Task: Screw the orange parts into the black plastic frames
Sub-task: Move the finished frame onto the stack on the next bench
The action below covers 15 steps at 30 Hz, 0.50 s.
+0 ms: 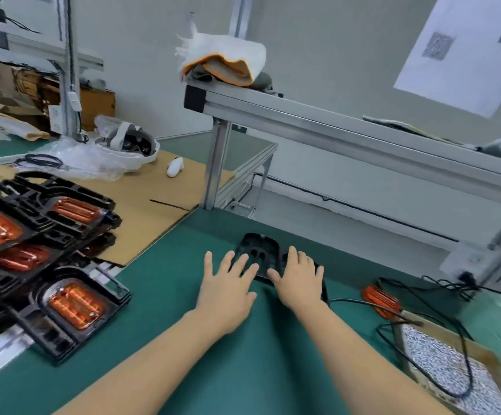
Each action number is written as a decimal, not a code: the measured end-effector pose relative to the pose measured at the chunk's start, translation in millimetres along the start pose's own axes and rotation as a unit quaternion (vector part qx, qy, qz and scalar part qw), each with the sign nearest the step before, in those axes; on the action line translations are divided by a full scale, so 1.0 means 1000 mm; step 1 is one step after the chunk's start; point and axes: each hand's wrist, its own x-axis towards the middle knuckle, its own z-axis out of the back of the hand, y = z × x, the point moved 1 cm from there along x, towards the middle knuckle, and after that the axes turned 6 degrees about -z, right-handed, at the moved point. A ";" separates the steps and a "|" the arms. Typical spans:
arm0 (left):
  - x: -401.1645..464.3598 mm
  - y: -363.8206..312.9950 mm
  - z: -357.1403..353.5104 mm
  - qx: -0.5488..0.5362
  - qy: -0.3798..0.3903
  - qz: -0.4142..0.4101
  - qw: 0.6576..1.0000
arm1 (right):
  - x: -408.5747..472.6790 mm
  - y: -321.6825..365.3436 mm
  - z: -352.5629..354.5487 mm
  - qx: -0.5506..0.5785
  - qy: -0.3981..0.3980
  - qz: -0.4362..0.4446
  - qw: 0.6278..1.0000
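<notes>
On the green mat (243, 354), a black plastic frame (258, 250) is laid flat, and it serves as the landmark for the rest. Both hands are spread over its near edge. The left hand (228, 290) is held released, fingers straight and fanned, with the fingertips (243, 260) resting on the frame's near left part. The right hand (298, 280) is likewise flattened, its fingers extended across the frame's near right part; nothing is grasped by either hand. No orange part is seen in this frame; two dark openings are seen in its middle.

To the right of the frame, well apart from it, a loose orange part (381, 301) is seen lying on the mat, crossed by a black cable (441, 381). Nearer than that, at the right edge, a cardboard box (450, 369) with a speckled content is visible.

To the left of the frame, a stack of black frames (51, 256) already fitted with orange parts is piled in overlapping layers, partly on a sheet of cardboard (150, 214). Beyond the stack, on the cardboard, a headset (129, 142) in clear plastic wrapping and a small white controller (175, 166) are found.

Behind the frame, an aluminium rail (348, 127) of the bench structure is carried on a post (218, 163), and folded white and orange cloths (225, 61) are laid on its left end. A printed sheet (465, 49) is fixed to the wall beyond.
</notes>
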 end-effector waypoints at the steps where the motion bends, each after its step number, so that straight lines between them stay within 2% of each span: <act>1: 0.008 -0.007 -0.006 0.001 0.006 -0.012 1.000 | 0.002 -0.012 0.000 -0.010 0.006 -0.018 1.000; 7: 0.045 -0.024 -0.029 0.019 0.023 -0.025 0.999 | 0.008 -0.037 -0.005 -0.046 0.063 -0.074 0.994; 15: 0.049 -0.012 -0.042 0.049 0.005 -0.022 0.999 | 0.014 -0.033 -0.006 0.021 0.152 -0.131 0.979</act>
